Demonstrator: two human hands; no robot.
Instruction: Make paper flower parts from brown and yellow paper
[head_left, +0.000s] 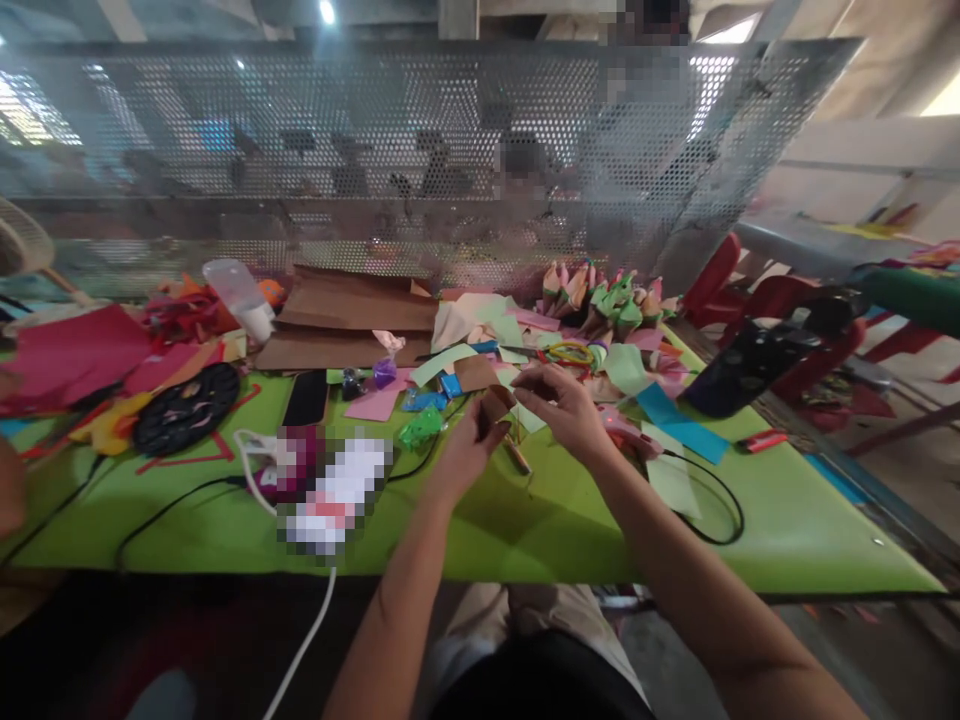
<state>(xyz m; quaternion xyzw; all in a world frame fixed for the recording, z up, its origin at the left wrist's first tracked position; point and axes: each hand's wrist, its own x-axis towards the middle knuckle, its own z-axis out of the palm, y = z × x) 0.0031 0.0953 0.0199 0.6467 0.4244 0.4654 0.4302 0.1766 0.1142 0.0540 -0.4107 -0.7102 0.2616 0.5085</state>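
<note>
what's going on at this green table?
A person is working with bare hands over the green table. The left hand holds a small brown piece; the right hand is close beside it, fingers bent, but whether it touches the piece is unclear. A blue strip lies beyond the right forearm, on the right side of the table. Behind the hands, a cluster of pointed pink and green pieces stands near the perforated metal screen.

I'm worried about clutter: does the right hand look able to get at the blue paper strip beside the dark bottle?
Probably yes: nothing seems to lie on the blue paper strip. The right hand, at the brown paper, would likely just have to clear the pink corded tool.
</note>
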